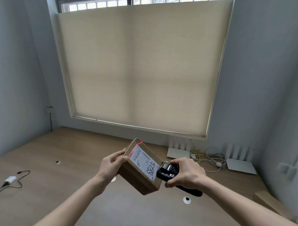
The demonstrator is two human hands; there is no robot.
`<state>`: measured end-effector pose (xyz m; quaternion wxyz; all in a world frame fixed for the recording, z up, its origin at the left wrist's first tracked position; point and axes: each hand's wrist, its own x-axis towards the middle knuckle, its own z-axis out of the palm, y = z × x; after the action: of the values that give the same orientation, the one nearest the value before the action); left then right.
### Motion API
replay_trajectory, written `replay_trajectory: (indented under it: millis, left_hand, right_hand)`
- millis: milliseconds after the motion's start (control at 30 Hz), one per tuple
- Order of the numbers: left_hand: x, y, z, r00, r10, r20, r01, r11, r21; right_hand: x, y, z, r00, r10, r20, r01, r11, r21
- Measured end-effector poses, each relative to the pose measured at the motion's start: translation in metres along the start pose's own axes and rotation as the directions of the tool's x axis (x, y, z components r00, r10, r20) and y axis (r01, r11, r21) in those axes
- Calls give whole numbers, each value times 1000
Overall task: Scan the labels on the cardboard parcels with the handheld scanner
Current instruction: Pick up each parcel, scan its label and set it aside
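My left hand (pixel 112 165) grips the left side of a small cardboard parcel (pixel 136 180), held tilted above the wooden desk. A white shipping label (pixel 143 161) with a barcode and handwritten black digits faces up on the parcel. My right hand (pixel 186 173) is closed around a black handheld scanner (pixel 167 172), whose head sits just off the label's right end. A red scan line glows across the far left edge of the label, beside the barcode.
A second cardboard parcel (pixel 272 204) lies at the desk's right edge. Two white routers (pixel 178 149) (pixel 239 160) and tangled pale cables (pixel 208 158) stand against the back wall. A white adapter with a black cable (pixel 9 180) lies at the left. Round cable grommets (pixel 186 200) dot the desk (pixel 53 159).
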<state>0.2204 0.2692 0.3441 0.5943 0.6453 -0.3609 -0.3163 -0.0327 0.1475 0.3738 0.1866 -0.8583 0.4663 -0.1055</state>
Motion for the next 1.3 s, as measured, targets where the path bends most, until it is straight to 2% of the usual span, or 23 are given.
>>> replay_trajectory:
  millis: [300,633,767,933,1067,1167,1300]
  left_hand:
    - [-1,-3,-24,999,29,-23,-29,1000,7]
    - [-10,-10,-53,997,35,-66,-33,999,29]
    - [-22,-17,-75,991,38,-129,-33,999,40]
    - [-49,-28,-124,936,3,-351,-26,998,-60]
    - [-78,-39,-186,879,-86,-470,-3,982,-187]
    - [-102,-47,-244,857,-135,-498,17,972,-234]
    - [-141,-59,-331,840,-214,-499,95,963,-252]
  right_hand:
    - [-5,-28,6,1000,-12,-17,10,996,-89]
    - [-6,-54,19,999,-47,-6,47,996,-72]
    - [0,-68,34,999,-24,44,20,996,91]
    - [12,-110,66,991,-88,99,56,955,290]
    - [16,-178,101,965,-213,151,127,887,444]
    - [14,-242,129,929,-323,183,178,821,543]
    - [10,-329,171,886,-413,210,227,781,581]
